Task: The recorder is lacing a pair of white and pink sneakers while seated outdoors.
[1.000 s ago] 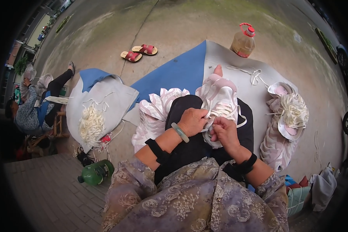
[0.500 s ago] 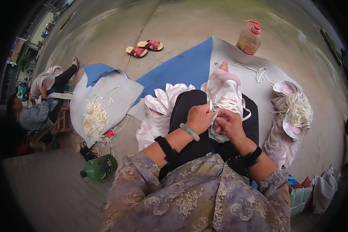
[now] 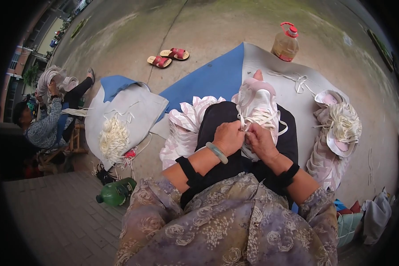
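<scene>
A white and pink shoe upper (image 3: pixel 262 100) lies across my lap between my knees. A white shoelace (image 3: pixel 265 119) runs through its eyelets, with a loop hanging out at the right side. My left hand (image 3: pixel 229 139), a pale bangle on its wrist, is closed in a pinch on the lace at the upper's near left edge. My right hand (image 3: pixel 262 141) is pinched on the lace close beside it; the fingertips of both nearly meet and partly hide the lace. Left of my knee rests a row of more shoe uppers (image 3: pixel 181 128).
To the right stands a stack of uppers (image 3: pixel 326 166) topped by a lace bundle (image 3: pixel 345 125). Another lace pile (image 3: pixel 114 141) lies on a grey sheet (image 3: pixel 133 104) at left. Around are red sandals (image 3: pixel 175 54), an oil jug (image 3: pixel 285 46), a green bottle (image 3: pixel 115 193) and a seated co-worker (image 3: pixel 46 117).
My hands stay pinched at the lace, with the right fingers shifted slightly and curled closer to the left. The co-worker has raised the stack of uppers. The view has tilted a little.
</scene>
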The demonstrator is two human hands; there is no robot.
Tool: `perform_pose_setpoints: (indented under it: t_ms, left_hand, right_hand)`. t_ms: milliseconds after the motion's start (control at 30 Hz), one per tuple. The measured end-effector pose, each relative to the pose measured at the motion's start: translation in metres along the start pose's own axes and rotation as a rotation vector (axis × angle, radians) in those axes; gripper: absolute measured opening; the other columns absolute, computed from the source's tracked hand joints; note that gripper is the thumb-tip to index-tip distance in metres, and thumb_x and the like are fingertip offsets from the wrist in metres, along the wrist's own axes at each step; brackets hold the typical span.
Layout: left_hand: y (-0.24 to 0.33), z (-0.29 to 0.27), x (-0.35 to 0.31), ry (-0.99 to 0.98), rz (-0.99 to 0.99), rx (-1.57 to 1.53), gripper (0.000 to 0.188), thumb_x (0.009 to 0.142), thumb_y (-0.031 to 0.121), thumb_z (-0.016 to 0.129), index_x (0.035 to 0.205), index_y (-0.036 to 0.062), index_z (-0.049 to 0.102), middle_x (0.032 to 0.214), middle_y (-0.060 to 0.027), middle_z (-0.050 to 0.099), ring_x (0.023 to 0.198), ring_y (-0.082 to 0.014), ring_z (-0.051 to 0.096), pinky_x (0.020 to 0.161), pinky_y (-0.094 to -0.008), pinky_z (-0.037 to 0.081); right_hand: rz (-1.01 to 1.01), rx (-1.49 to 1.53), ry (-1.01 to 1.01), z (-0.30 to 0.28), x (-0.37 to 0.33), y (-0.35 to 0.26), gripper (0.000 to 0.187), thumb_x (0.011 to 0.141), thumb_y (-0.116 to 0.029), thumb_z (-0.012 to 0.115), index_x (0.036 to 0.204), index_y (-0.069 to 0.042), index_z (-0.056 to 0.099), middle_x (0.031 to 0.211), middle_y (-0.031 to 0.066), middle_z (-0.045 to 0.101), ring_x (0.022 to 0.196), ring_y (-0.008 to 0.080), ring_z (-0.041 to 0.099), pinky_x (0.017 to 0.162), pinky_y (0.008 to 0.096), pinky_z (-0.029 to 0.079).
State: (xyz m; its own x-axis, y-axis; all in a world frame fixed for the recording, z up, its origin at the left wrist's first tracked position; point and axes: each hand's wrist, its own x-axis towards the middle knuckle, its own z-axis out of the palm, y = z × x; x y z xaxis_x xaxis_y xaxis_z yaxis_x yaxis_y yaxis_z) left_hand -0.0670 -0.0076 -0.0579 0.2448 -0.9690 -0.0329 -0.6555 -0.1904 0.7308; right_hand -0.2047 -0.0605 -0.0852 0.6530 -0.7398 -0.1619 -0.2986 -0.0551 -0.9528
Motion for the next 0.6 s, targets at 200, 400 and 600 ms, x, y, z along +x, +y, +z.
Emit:
perform_pose_setpoints:
  t_ms: [200,400,600]
  left_hand:
    - [0.004,0.008,-0.007,0.032,0.011,0.119,0.010,0.069,0.012,0.057,0.072,0.0025,0.056,0.063,-0.0165,0.058,0.063,-0.0348,0.058,0.059,-0.0421,0.045]
    - [0.002,0.014,-0.006,0.071,0.030,0.027,0.008,0.068,0.008,0.055,0.072,0.0016,0.055,0.062,-0.0176,0.057,0.062,-0.0356,0.058,0.058,-0.0418,0.045]
    - [-0.001,0.012,0.003,0.070,0.022,0.064,0.008,0.067,0.008,0.056,0.071,0.0015,0.056,0.063,-0.0183,0.057,0.062,-0.0350,0.058,0.056,-0.0406,0.045]
  right_hand:
    - [0.194,0.273,-0.057,-0.007,-0.002,-0.014,0.009,0.085,-0.002,0.043,0.089,-0.002,0.051,0.060,0.0033,0.049,0.042,0.0076,0.044,0.038,0.0216,0.037]
    - [0.208,0.231,-0.015,-0.002,0.000,-0.015,0.003,0.083,-0.002,0.044,0.082,-0.001,0.046,0.058,0.0049,0.049,0.041,0.0097,0.045,0.038,0.0227,0.038]
    - [0.149,-0.171,0.018,0.001,0.012,-0.014,0.007,0.081,-0.007,0.049,0.079,0.000,0.048,0.062,0.0195,0.055,0.049,0.0302,0.056,0.049,0.0397,0.045]
